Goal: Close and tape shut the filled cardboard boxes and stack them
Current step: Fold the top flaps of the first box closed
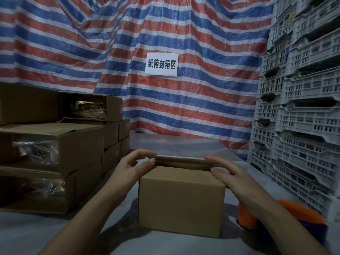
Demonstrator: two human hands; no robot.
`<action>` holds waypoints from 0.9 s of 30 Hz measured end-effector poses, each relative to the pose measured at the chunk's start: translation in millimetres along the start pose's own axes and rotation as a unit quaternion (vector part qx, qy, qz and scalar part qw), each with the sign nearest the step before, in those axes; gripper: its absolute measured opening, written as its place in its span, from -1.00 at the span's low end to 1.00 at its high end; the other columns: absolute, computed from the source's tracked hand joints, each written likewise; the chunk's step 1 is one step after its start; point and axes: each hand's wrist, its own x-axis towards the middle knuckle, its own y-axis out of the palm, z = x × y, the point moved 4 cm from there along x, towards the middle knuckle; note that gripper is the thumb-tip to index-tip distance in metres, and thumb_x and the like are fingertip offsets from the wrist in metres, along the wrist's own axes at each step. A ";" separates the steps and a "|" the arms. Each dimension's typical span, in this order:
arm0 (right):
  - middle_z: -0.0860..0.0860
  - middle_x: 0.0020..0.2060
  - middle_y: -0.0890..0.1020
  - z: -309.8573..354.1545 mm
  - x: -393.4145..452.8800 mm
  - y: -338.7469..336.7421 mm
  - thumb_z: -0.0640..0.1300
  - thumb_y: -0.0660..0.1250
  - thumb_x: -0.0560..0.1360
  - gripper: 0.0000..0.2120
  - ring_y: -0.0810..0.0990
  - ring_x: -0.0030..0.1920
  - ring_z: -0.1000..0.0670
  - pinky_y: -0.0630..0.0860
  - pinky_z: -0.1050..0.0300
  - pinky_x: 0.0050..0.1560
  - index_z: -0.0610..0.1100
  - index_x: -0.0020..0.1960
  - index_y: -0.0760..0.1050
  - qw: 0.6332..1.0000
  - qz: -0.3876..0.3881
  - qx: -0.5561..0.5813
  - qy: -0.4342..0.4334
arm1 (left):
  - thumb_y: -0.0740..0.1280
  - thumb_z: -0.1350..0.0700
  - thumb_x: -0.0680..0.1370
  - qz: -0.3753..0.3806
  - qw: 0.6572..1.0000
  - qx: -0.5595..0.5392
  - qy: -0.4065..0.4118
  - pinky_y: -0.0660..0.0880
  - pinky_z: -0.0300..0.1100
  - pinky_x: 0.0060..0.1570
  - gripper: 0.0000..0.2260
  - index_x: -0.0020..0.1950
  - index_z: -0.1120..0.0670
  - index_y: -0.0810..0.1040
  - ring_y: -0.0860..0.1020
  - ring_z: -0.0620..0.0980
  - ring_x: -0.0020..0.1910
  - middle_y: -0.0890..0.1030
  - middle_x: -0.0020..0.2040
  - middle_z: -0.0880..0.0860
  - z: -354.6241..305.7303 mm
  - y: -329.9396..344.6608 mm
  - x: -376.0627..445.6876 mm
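Note:
A small brown cardboard box (181,201) stands on the grey table in front of me. My left hand (135,163) grips the top left corner of the box, thumb on the near side and fingers curled over the top edge. My right hand (225,173) lies on the top right corner, fingers stretched along the top flap and thumb on the near edge. An orange and blue tape dispenser (287,216) sits on the table at the right, partly hidden by my right forearm.
Stacked cardboard boxes (55,148), some sealed with clear tape, fill the left side. Grey plastic crates (301,107) are piled high on the right. A striped tarp with a white paper sign (161,64) hangs behind the grey table (184,144).

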 end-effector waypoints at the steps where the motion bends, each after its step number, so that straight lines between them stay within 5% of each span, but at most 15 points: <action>1: 0.19 0.21 0.57 0.1 -0.2 -0.3 -0.08 0.28 0.64 -0.75 0.55 0.20 0.18 0.49 0.21 0.19 0.23 0.18 0.60 1.000 -0.006 -0.005 -0.008 | 0.39 -0.07 0.42 -0.002 1.000 0.007 0.002 0.48 -0.01 0.16 -0.81 -0.04 -0.03 0.67 0.57 0.01 0.11 0.65 0.00 -0.03 -0.8 0.1 -0.3; 7: 0.16 0.17 0.58 -1.6 1.9 -0.9 -0.12 0.31 0.62 -0.80 0.49 0.14 0.28 0.37 0.37 0.23 0.08 0.15 0.65 0.999 -0.030 -0.028 -0.019 | 0.36 0.17 0.56 -0.021 0.999 0.041 0.006 0.47 -0.43 -0.22 -0.83 -0.12 0.26 0.67 0.60 -0.16 -0.15 0.66 -0.07 0.00 1.7 -2.1 4.0; 10: 0.17 0.10 0.64 -4.1 3.3 -0.4 -0.12 0.32 0.62 -0.81 0.55 0.20 0.15 0.43 0.10 0.36 0.05 0.15 0.66 0.999 -0.040 -0.021 0.002 | 0.32 0.16 0.59 -0.011 0.998 0.061 -0.004 0.47 -0.42 -0.21 -0.82 -0.11 0.21 0.67 0.60 -0.15 -0.14 0.66 -0.06 0.00 1.4 -2.0 4.3; 13: 0.21 0.06 0.66 -2.0 3.4 -0.4 -0.13 0.34 0.62 -0.81 0.57 0.16 0.18 0.47 0.06 0.35 0.11 0.07 0.68 0.999 -0.038 -0.020 0.011 | 0.31 0.10 0.61 0.005 0.991 0.130 -0.026 0.48 -0.23 -0.06 -0.83 -0.11 0.10 0.64 0.59 -0.06 -0.03 0.65 -0.04 -0.03 -6.1 -2.1 5.9; 17: 0.24 0.00 0.68 2.5 4.4 -1.7 -0.15 0.36 0.60 -0.77 0.59 0.12 0.19 0.50 0.12 0.28 0.17 -0.03 0.67 0.999 -0.041 -0.021 0.021 | 0.25 -0.01 0.63 0.024 0.912 0.407 0.047 0.43 -0.17 0.06 -0.87 -0.01 -0.13 0.58 0.46 -0.18 0.07 0.52 0.00 -0.16 -39.5 12.9 3.5; 20: 0.20 0.04 0.68 3.6 3.7 -2.1 -0.14 0.36 0.60 -0.80 0.59 0.16 0.15 0.49 0.16 0.26 0.14 0.02 0.68 0.999 -0.034 -0.026 0.023 | 0.15 -0.16 0.63 0.105 0.890 0.433 0.098 0.47 -0.15 0.13 -0.76 0.23 -0.18 0.50 0.47 -0.22 0.11 0.54 0.15 -0.17 -60.8 53.5 -7.1; 23: 0.12 0.12 0.68 2.5 3.3 -2.5 -0.11 0.35 0.61 -0.82 0.58 0.20 0.10 0.47 0.10 0.32 0.07 0.13 0.68 0.999 -0.024 -0.032 0.024 | 0.05 -0.24 0.64 0.155 0.850 0.493 0.100 0.37 -0.07 0.33 -0.56 0.50 -0.18 0.30 0.38 -0.11 0.38 0.39 0.47 -0.13 -62.4 85.5 -10.2; 27: 0.26 0.01 0.65 6.9 1.8 -3.0 -0.04 0.32 0.62 -0.84 0.58 0.17 0.18 0.47 0.22 0.22 0.17 0.08 0.65 0.998 -0.006 -0.056 0.012 | -0.04 -0.19 0.67 0.169 0.833 0.516 0.105 0.27 -0.21 0.08 -0.59 0.48 -0.19 0.34 0.43 -0.12 0.32 0.44 0.43 -0.13 -55.1 91.5 -15.8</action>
